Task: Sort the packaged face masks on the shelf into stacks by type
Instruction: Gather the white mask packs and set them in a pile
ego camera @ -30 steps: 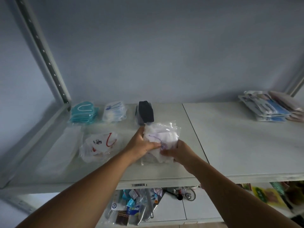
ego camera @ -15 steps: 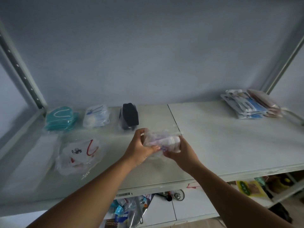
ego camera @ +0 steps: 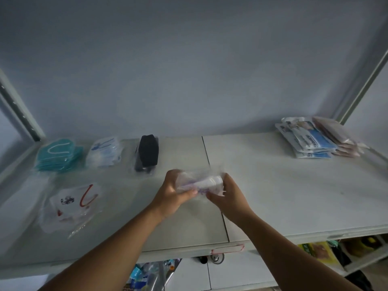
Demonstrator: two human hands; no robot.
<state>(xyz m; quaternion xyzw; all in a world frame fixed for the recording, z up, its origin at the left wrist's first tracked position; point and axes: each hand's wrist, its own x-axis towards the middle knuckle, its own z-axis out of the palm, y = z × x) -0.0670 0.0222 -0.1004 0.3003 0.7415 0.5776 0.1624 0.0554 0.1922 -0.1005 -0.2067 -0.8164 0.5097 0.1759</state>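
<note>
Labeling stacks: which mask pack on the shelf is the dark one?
The black mask pack, third from left in the back row, right of the teal stack and the white-blue pack.

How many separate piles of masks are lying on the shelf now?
5: teal pile, blue-white pile, black pile, white printed pile, and the far-right pile. Counts within piles are hidden.

Two bare forearms are seen entering from the bottom edge, with no sleeve, watch, bracelet or glove worn on either. The left hand [ego camera: 171, 199] and the right hand [ego camera: 227, 198] are uncovered, and no ring can be made out on the fingers that show. The fingernails are kept short, though finer detail is lost to blur.
</note>
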